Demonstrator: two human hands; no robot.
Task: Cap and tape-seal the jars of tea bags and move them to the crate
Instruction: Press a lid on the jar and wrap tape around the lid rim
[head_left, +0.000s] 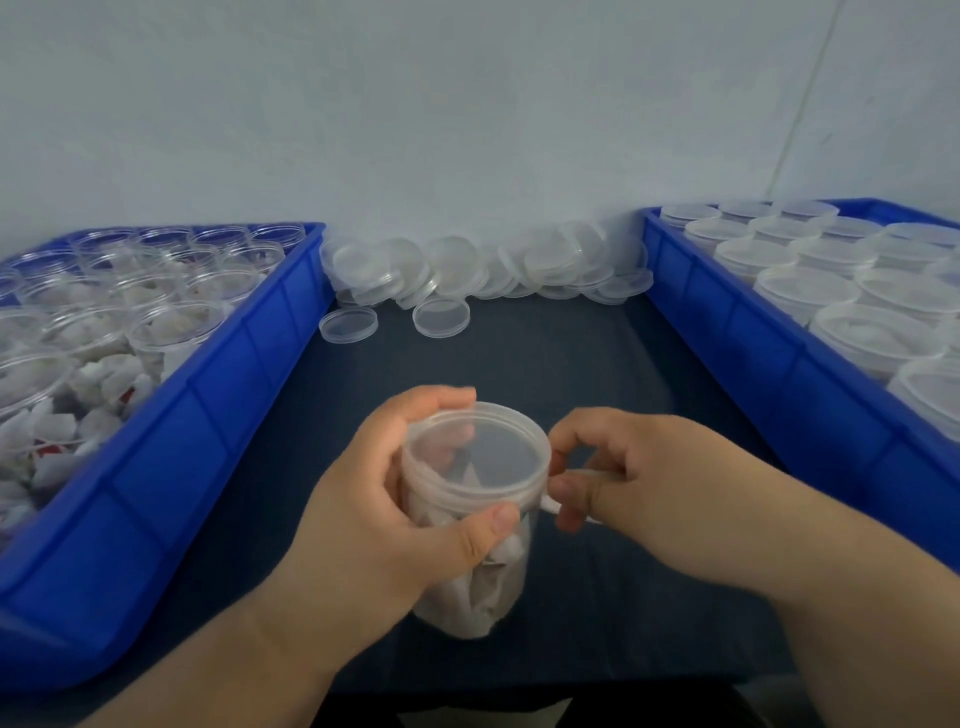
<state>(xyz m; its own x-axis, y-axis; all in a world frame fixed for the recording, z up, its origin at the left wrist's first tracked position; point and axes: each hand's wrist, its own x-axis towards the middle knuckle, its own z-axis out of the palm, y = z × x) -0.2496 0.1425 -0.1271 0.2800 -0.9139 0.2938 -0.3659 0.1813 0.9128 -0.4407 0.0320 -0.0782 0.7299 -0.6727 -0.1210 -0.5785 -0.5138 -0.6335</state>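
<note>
Clear jar (478, 597), likely light and slick, is being gripped round its body by left fingers (485, 527); right fingers (576, 488) are pinching tape (548, 503).

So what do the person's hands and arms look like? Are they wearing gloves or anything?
No gloves. The left hand and right hand are bare, with short plain nails and no rings that show. The left forearm and right forearm are bare too. No sleeve, watch or bracelet shows up to the picture's edge.
</note>
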